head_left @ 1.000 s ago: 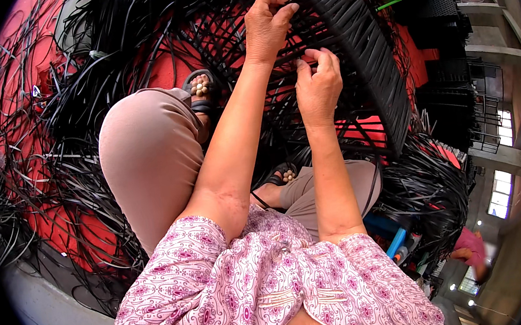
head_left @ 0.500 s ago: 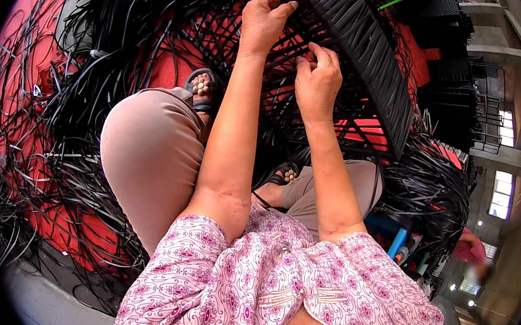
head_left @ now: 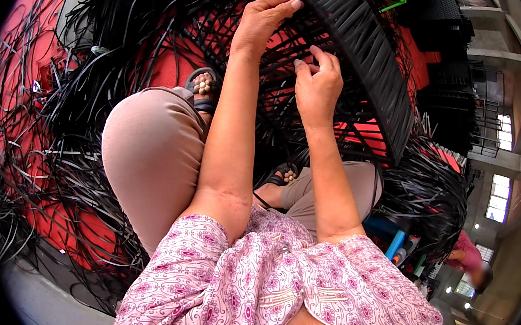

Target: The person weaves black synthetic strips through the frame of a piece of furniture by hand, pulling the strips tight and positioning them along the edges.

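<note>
Slanting across the upper middle of the view, a black woven frame (head_left: pixel 364 54) stood in front of the person, just beyond the bent knees. The left hand (head_left: pixel 265 22) was near the frame's upper part, its thumb and forefinger brought together as in a pinch; whether a strip ran between them could not be told. Below it and to its right, the right hand (head_left: pixel 319 85) was loosely curled, thumb and forefinger close to each other over the dark lattice; its grip, too, could not be made out.

By the look of it, the work was partway along: the outer band was closely wrapped in side-by-side strips, seemingly done, while the inner face was an open criss-cross with red showing through, so gaps there appeared unfilled. How many were left could not be judged. Loose black strips (head_left: pixel 83 99) lay in tangles over the red floor covering (head_left: pixel 83 237) at left, and another strip bundle (head_left: pixel 429 201) sat near the frame's lower right end.
</note>
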